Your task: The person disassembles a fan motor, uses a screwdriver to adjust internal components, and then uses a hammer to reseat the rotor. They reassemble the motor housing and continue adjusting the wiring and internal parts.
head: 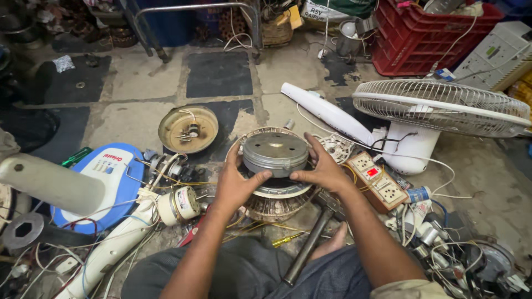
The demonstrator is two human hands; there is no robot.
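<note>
Lap: grey trousers (244,274) fill the bottom centre of the frame, with a hammer (310,241) lying across them, its head up by the right forearm and its handle pointing down toward the camera.
Left hand: left hand (235,180) is clasped on the left side of the fan motor (275,158), thumb across its front edge.
Right hand: right hand (321,169) grips the motor's right side, fingers spread up along the rim.
Motor: round grey metal housing at centre frame, raised slightly above the lower half and copper windings (271,205) under it on the floor.
Slip risk, as I judge it: only fingertips and thumbs bear on a smooth, heavy drum; if it tips it could drop onto the windings and nick the wire.
Pinch risk: both thumbs sit near the seam between the two halves, so a sudden closing would catch them.
Wires: yellow and white leads (166,180) trail to the left of the motor; a tug could snag them.
Power strip: extension board (378,180) with a red switch lies just beside the right wrist; I cannot tell whether it is live.
Screwdriver: yellow-handled screwdriver (285,240) lies loose near the hammer, easy to knock.
Elsewhere: fan guard (438,105) at upper right, red crate (426,39) behind it.
</note>
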